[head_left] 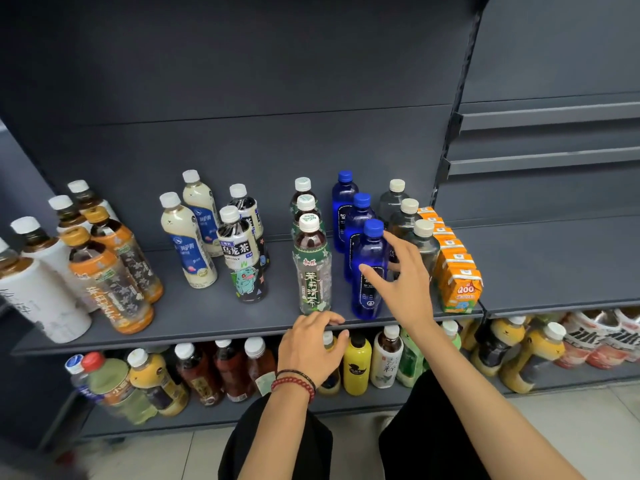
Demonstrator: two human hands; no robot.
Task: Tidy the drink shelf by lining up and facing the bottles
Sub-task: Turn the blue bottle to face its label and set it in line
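Note:
On the grey shelf (194, 323) stand rows of bottles running front to back. Three blue water bottles (367, 271) form one row, three green-label tea bottles (313, 268) another to their left, and three clear grey bottles (424, 242) sit to the right. My right hand (403, 285) is open with fingers spread, right beside the front blue bottle, thumb at its label and forefinger near its cap. My left hand (311, 344) rests at the shelf's front edge, fingers loosely curled, holding nothing. Black oolong tea bottles (242, 258) and milky white bottles (188, 237) stand further left.
Orange juice cartons (457, 271) line the shelf's right end. Orange-label tea bottles (110, 282) and white-wrapped bottles (38, 289) crowd the left end. A lower shelf (571, 375) holds several mixed bottles. Bare brackets (547, 161) hang on the right panel. My knees (277, 445) are below.

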